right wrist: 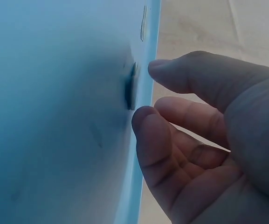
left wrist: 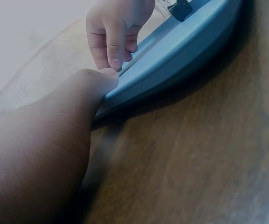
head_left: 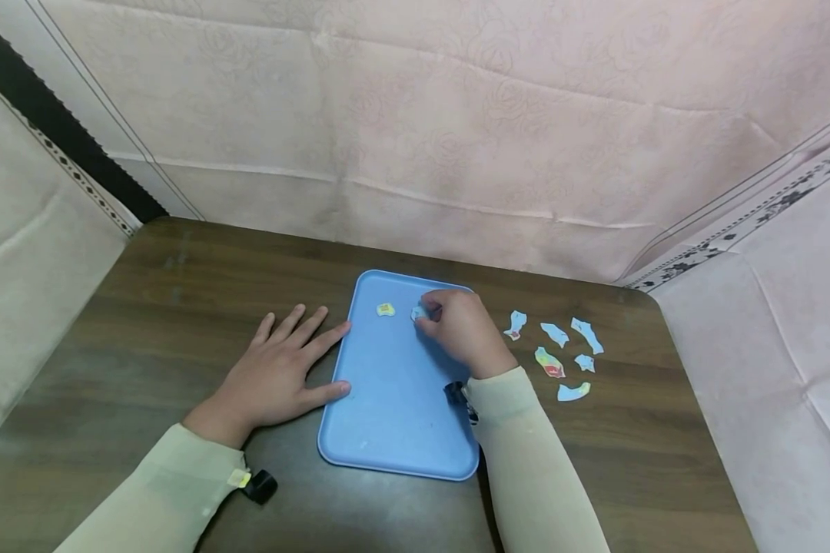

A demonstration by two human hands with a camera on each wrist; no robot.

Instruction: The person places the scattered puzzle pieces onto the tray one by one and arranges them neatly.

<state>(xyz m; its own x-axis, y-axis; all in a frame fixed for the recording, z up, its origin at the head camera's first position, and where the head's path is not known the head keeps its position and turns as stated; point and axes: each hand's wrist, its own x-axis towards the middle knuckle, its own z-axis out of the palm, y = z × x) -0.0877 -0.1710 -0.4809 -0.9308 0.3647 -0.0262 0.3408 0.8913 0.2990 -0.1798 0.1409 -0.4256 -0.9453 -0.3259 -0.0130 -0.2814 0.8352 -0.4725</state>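
A blue tray (head_left: pixel 394 407) lies on the wooden table. My left hand (head_left: pixel 280 376) is spread flat at its left side, with thumb and little-side fingers apart; the thumb and index fingertips touch the tray's rim. Over the upper right of the tray is my right hand (head_left: pixel 465 332), its thumb and fingers bent around a small light-blue paper-like piece (head_left: pixel 417 313). In the right wrist view a gap shows between thumb and fingertips, and that piece (right wrist: pixel 134 88) sits on the tray just beyond them. A yellow piece (head_left: pixel 385 309) rests on the tray to its left.
Right of the tray several loose pieces lie on the table (head_left: pixel 636 445), among them a red, yellow and green one (head_left: pixel 549 362) and a curved blue one (head_left: pixel 573 392). Pale patterned cloth (head_left: pixel 415 138) hangs behind the table and at both sides.
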